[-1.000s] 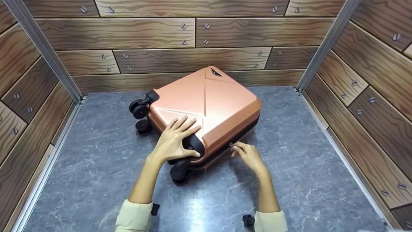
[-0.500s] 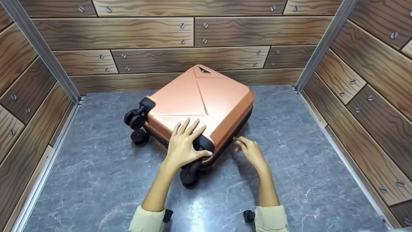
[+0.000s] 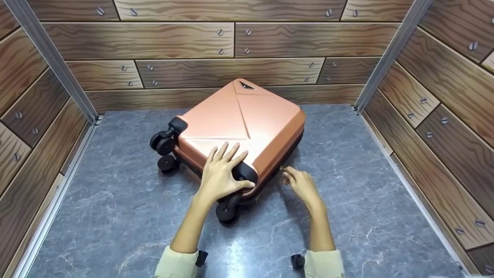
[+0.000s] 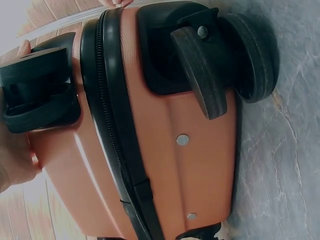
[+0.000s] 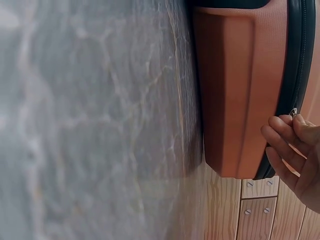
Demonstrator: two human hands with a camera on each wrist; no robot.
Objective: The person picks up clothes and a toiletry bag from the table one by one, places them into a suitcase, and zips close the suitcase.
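Observation:
A rose-gold hard-shell suitcase [image 3: 216,119] lies flat on the floor, its black wheels [image 3: 227,211] toward the left and front. My left hand [image 3: 222,173] rests on its front corner, fingers spread over the shell and thumb by the black corner guard [image 3: 246,173]. Along the suitcase's side runs a black-bordered zipper [image 4: 107,100], seen closely in the left wrist view. At the right side my right hand [image 3: 303,185] pinches the small metal zipper pull [image 5: 293,112] between thumb and index finger. The other fingers of that hand are loosely curled.
The grey marbled floor [image 3: 370,193] surrounds the suitcase. Wood-plank-patterned walls [image 3: 185,40] with printed screws stand at the back and both sides, joined by metal corner posts [image 3: 393,50]. The suitcase's far corner is close to the back wall.
The suitcase has turned slightly, its far end shifting left and its front corner right, with my left hand moving along. My right hand keeps its pinch on the zipper pull. Little differs over the last half second.

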